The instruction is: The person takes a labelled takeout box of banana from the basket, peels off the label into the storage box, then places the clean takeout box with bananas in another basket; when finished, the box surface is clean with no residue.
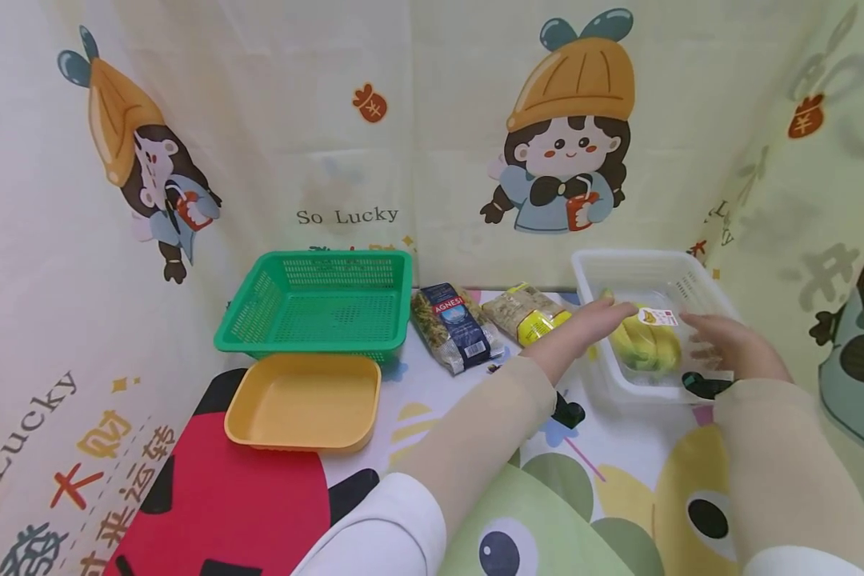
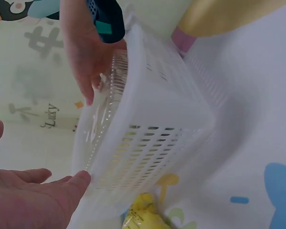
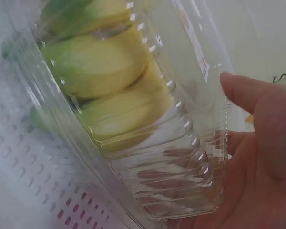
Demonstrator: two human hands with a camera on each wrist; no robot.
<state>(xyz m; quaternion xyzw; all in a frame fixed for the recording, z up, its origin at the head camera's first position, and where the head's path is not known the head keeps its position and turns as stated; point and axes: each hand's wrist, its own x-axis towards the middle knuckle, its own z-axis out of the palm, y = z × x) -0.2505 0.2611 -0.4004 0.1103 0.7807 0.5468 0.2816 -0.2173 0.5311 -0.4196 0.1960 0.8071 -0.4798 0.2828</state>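
Observation:
A clear plastic box of bananas (image 1: 642, 349), with a white label on its lid, sits within the white basket (image 1: 698, 268) at the right. My right hand (image 1: 745, 346) holds the box's right end; in the right wrist view the thumb lies by the lid and the fingers show through the clear plastic (image 3: 174, 188). On the other side, my left hand (image 1: 583, 328) reaches over the basket's left rim. Its fingers (image 2: 62, 188) look fairly straight in the left wrist view, with a fingertip at the rim beside the box. Part of that hand is out of frame.
Left of the white basket lie a yellow-labelled bag (image 1: 526, 312) and an Agnesi pasta bag (image 1: 455, 326). Farther left stand a green basket (image 1: 317, 340) and a yellow tray (image 1: 302, 438). Printed cloth hangs behind and at both sides.

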